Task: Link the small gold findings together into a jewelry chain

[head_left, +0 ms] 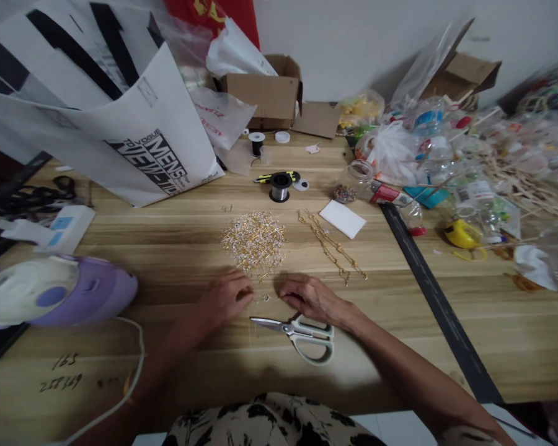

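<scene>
Far left, a purple-and-white appliance (51, 294) is lying on the wooden table (177, 260), its cord trailing toward the near edge. Behind it a big white paper bag (121, 118) with black print is lying tipped over. Left hand (227, 297) is resting on the table near the centre, fingers curled and bunched together, tips pointing right at a tiny silvery strand (266, 298). Whether they are actually pinching it is too small to tell. The strand is lying on the table between both hands, just below a heap of gold and silver bits (254, 240). Right hand (311, 297) is mirroring this, fingers bunched, tips at the strand's right end; grip also unclear. White-handled scissors (302, 331) are lying just beside and under the right hand, blades pointing left. Gold chains (332, 248) are stretching diagonally right of the heap, with a wire spool (279, 186) and white card (343, 218) behind. Far right, a black strip (437, 297) is crossing the table, with a yellow tape measure (462, 234) beyond.
</scene>
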{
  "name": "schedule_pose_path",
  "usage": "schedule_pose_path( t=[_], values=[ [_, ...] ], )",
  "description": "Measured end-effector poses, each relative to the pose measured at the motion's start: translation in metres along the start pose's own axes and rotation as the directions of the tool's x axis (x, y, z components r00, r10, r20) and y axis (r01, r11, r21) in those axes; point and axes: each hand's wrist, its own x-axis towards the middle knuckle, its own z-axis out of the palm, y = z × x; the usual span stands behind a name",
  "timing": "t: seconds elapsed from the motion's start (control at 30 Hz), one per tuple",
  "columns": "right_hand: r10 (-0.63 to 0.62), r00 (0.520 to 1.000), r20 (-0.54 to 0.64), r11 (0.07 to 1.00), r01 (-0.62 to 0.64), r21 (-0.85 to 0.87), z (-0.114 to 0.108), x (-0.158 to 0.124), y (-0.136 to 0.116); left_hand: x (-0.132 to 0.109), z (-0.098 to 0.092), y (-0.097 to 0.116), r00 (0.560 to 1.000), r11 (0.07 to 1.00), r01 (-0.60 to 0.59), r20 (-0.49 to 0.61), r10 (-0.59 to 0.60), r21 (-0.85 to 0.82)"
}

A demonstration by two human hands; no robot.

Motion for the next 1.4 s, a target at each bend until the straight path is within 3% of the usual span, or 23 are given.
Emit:
schedule_pose_path(
  t=[0.13,0.3,0.73,1.4],
  values=[
    [0.008,1.000,0.001,0.999,-0.008,-0.039,0.001,-0.001,0.000,-0.003,0.009,0.017,1.000,0.990,-0.010,0.028,0.006,0.143],
    [0.019,1.000,-0.007,0.997,-0.019,-0.075,0.003,-0.003,0.000,-0.006,0.011,0.018,0.997,0.981,-0.072,0.012,0.071,0.182],
    [0.079,0.996,-0.030,0.981,-0.083,-0.175,0.010,-0.004,-0.002,-0.011,0.010,-0.003,0.992,0.981,-0.125,0.031,0.122,0.148],
    [0.132,0.991,-0.017,0.946,-0.131,-0.296,0.010,-0.005,-0.008,-0.012,0.010,-0.012,0.996,0.995,-0.092,-0.001,0.092,0.040]
  ],
)
